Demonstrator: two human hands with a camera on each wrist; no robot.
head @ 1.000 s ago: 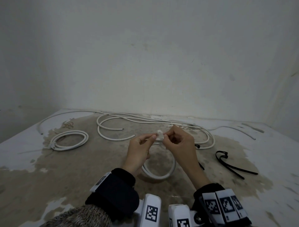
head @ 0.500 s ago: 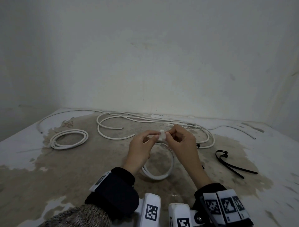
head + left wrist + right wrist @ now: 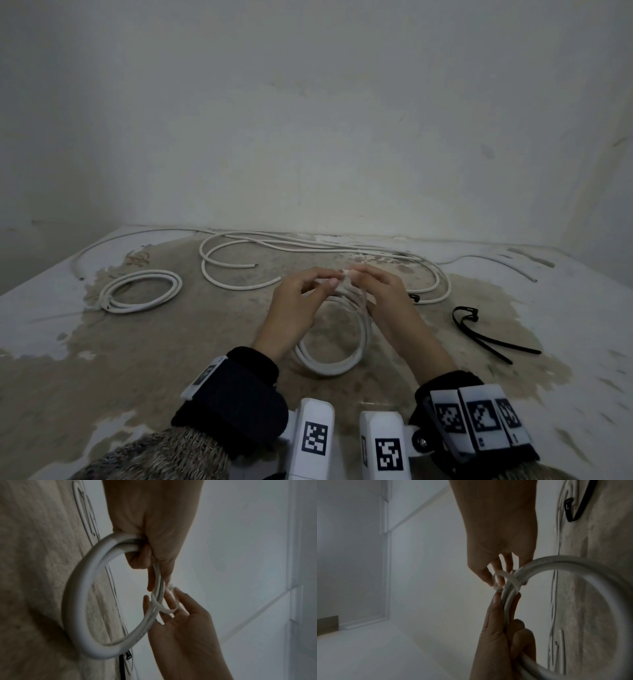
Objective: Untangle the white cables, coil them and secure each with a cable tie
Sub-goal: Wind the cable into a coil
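Note:
A coiled white cable [image 3: 329, 368] hangs between my hands above the table [image 3: 205, 342]. My left hand [image 3: 298, 301] grips the coil's strands in curled fingers, as the left wrist view shows with the coil [image 3: 77, 601] below the left hand [image 3: 150, 520]. A white cable tie [image 3: 169, 610] loops around the strands. My right hand [image 3: 387, 301] pinches that tie near its head [image 3: 347, 273]. In the right wrist view the right hand [image 3: 498, 534] holds the tie [image 3: 513, 580] at its fingertips, above the coil [image 3: 573, 562].
A tied white coil [image 3: 140, 291] lies on the table at the left. Loose white cables [image 3: 308, 246] sprawl along the back by the wall. Black cable ties [image 3: 479, 332] lie at the right, and another black tie [image 3: 414, 298] is beside my right hand.
Both hands have risen slightly and shifted a little right with the coil. The grips on the coil and the tie look the same.

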